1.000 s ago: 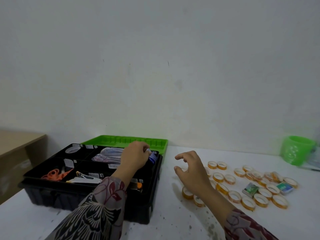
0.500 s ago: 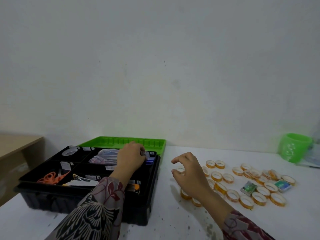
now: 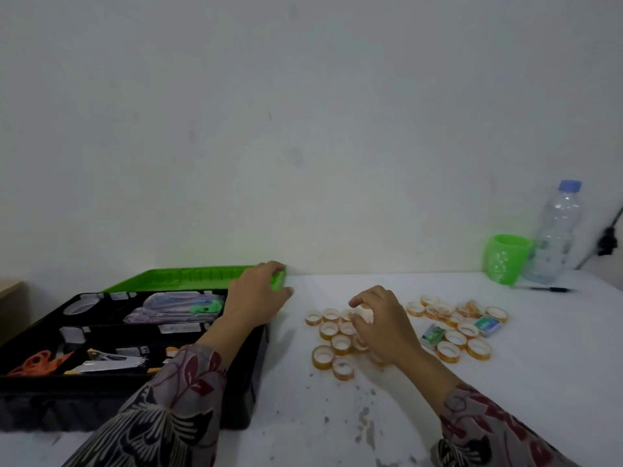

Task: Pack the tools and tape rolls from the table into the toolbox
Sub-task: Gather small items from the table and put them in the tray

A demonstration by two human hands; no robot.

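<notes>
1. A plain indoor work corner (office or home, I cannot tell): a white table [image 3: 472, 416] set against a bare, scuffed white wall [image 3: 303, 129].
2. A plastic water bottle [image 3: 556, 237], green cup [image 3: 505, 259] and pen [image 3: 546, 289] sit far right.
3. A wooden desk [image 3: 10, 291] edges in at left.

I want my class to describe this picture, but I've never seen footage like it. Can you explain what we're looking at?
There is no machine: a person wears a camera on the head, looking down at their own two hands. The left hand grips a corner of the toolbox's green lid. The right hand curls over tape rolls scattered on the white table; whether it grips one is unclear. The black toolbox already holds orange scissors and other tools. A green cup and bottle stand behind.
</notes>
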